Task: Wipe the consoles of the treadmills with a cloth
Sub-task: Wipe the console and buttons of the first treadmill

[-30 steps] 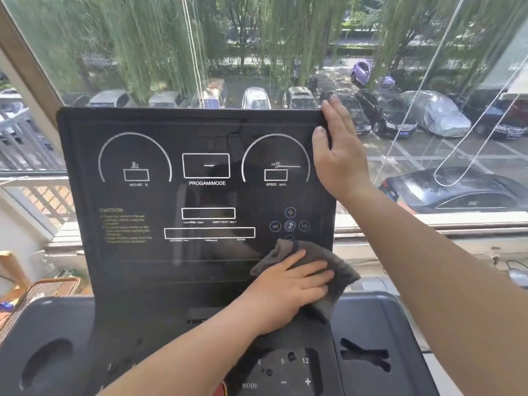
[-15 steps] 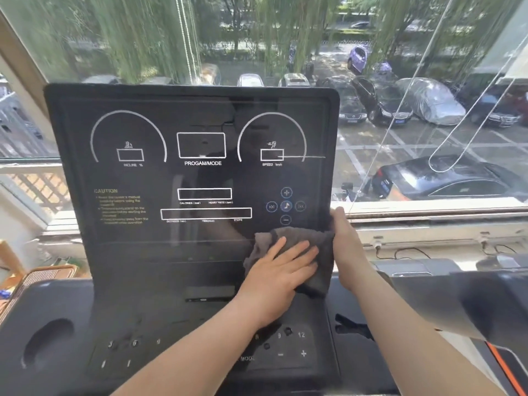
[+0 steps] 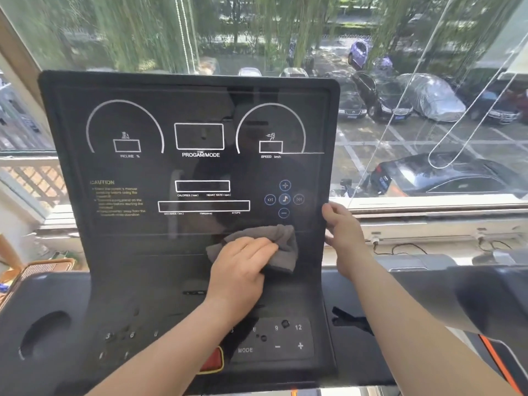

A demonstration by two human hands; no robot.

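The black treadmill console (image 3: 143,238) stands upright in front of me, its display printed with white dials and boxes. A grey cloth (image 3: 281,247) lies bunched on the console's lower right part, just under the round music buttons. My left hand (image 3: 240,270) lies flat on the cloth and presses it against the panel. My right hand (image 3: 343,232) holds the console's right edge beside the cloth, thumb on the front and fingers behind the edge.
Below the display sits a button pad (image 3: 274,341) marked MODE, with a red key (image 3: 213,358) beside it. Cup recesses (image 3: 43,332) flank it in the tray. A second treadmill's console (image 3: 485,295) is at the right. A window (image 3: 428,110) is close behind.
My right hand came down from the console's top right corner to its lower right edge. The left hand and cloth slid slightly left along the lower panel.
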